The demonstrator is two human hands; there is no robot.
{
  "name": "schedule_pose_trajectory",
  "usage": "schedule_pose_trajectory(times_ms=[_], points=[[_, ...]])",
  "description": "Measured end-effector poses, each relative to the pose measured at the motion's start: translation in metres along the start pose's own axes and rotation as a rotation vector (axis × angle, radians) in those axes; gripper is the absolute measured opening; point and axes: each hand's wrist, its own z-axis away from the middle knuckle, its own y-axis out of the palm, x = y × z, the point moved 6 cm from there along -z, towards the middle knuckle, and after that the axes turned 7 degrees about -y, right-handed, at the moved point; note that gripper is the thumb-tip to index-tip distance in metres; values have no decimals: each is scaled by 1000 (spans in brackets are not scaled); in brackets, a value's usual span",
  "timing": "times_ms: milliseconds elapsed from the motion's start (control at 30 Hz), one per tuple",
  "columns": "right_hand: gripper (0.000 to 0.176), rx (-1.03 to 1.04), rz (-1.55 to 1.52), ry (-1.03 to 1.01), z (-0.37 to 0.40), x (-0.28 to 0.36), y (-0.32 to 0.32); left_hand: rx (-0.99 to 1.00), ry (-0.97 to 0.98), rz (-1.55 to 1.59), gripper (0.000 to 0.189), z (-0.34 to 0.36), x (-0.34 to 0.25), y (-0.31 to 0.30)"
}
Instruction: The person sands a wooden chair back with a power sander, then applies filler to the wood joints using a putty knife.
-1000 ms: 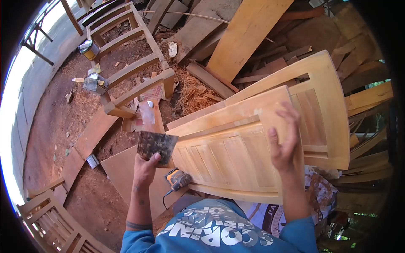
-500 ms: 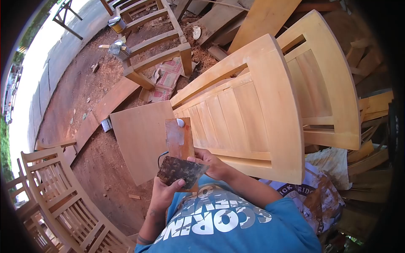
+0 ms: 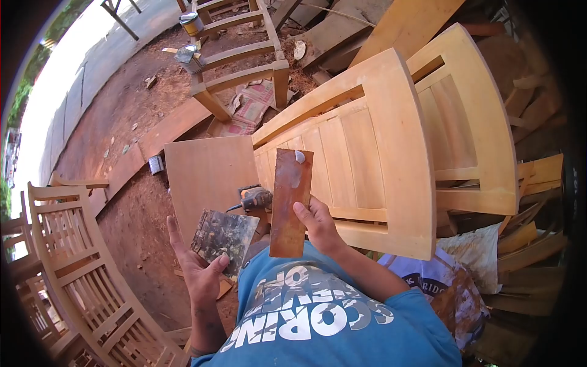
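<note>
My right hand (image 3: 317,222) is closed on a narrow reddish-brown board (image 3: 290,211), which stands upright before my chest with a white dab of paste near its top. To its left, my left hand (image 3: 200,269) holds a dark, paint-spattered square plate (image 3: 225,237), thumb on its face and the other fingers stretched out or behind it. Board and plate are apart. Behind them an orange and black power tool (image 3: 255,197) rests by a flat light wooden panel (image 3: 211,177).
Two large panelled wooden pieces (image 3: 406,159) lean at the right. Slatted chair frames (image 3: 92,263) stand at the lower left. Open cans (image 3: 191,24) sit beside a wooden frame (image 3: 238,58) at the top. Scrap wood (image 3: 532,244) and a printed sack (image 3: 452,293) lie at the right.
My hands have moved apart, with the board shifted right and raised, the plate shifted left. The power tool now shows between them, and the view has turned slightly.
</note>
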Motion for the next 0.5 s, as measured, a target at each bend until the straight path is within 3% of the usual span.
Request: schedule_pose_trajectory(times_ms=[133,267,300,500], points=[[29,12,12,15,3,0,4,54,-82,-20,72,0,9,-26],[29,5,1,2,3,1,5,82,-94,179,57,1,12,-40],[29,3,-6,-3,2,3,5,109,-105,243,44,2,15,-46],[28,27,2,4,-3,8,-1,14,-141,506,35,-2,22,-55]])
